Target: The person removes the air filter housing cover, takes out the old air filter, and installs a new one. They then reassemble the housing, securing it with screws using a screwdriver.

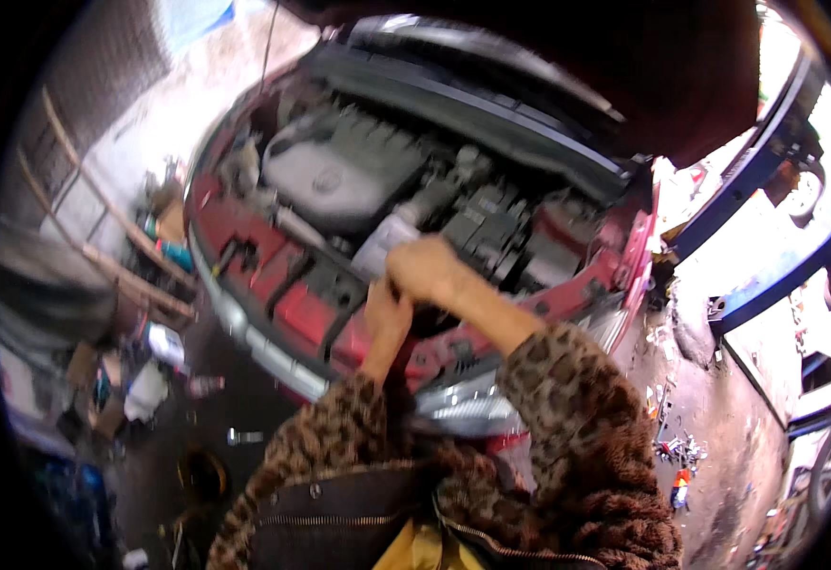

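Both my hands meet over the front of the engine bay of a red car (306,306). My right hand (425,270) is closed in a fist, back of the hand upward. Just below and to its left, my left hand (387,312) is also closed, the two touching or nearly so. Whatever they grip is hidden by the fingers and blur. A pale, whitish piece (382,245) shows right beyond my knuckles; whether I hold it cannot be made out. Farther left lies the grey engine cover (325,180), and a black box-shaped part (482,226) sits to the right.
The raised hood (681,85) hangs dark overhead. A headlight (468,404) and bumper lie close to my body. Blue metal posts (767,275) stand at the right. Scattered tools (681,448) and an orange bottle (680,489) lie on the floor there; wooden poles (116,214) lean at the left.
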`<state>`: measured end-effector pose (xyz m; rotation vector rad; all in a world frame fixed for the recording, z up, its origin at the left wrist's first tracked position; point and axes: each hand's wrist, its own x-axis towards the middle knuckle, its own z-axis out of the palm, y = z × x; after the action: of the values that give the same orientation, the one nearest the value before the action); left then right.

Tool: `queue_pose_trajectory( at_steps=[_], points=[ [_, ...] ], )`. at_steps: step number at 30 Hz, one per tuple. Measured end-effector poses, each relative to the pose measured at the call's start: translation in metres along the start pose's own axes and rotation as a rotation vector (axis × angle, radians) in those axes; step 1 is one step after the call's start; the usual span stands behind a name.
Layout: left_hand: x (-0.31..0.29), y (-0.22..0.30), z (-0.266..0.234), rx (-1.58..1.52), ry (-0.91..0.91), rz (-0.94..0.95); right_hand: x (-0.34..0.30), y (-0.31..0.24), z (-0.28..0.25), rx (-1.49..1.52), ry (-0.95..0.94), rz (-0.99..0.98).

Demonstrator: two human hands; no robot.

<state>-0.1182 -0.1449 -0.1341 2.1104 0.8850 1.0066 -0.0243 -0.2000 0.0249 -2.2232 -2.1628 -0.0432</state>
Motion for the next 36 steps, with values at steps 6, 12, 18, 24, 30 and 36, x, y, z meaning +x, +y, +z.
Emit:
queue_pose_trajectory(
  at_steps=[6, 12, 18, 24, 30, 36],
  points=[
    [0.000, 0.020, 0.011, -0.094, -0.037, -0.043, -0.008, 0.017, -0.006, -0.062, -0.037, 0.056],
    [-0.002, 0.023, 0.008, -0.070, -0.036, -0.093, -0.009, 0.005, 0.007, -0.016, 0.089, 0.189],
    [0.001, 0.019, 0.005, -0.142, 0.007, -0.052, -0.008, 0.013, 0.005, 0.057, 0.154, -0.083],
    [-0.002, 0.010, 0.016, -0.257, 0.004, -0.118, -0.021, -0.001, 0.016, 0.085, 0.194, 0.116],
    [-0.002, 0.009, 0.007, -0.152, -0.066, 0.000, -0.017, 0.004, 0.017, 0.040, 0.159, -0.084],
    [0.002, 0.006, 0.015, -0.153, -0.062, -0.013, -0.007, 0.008, 0.030, 0.034, 0.268, 0.079]
  ],
)
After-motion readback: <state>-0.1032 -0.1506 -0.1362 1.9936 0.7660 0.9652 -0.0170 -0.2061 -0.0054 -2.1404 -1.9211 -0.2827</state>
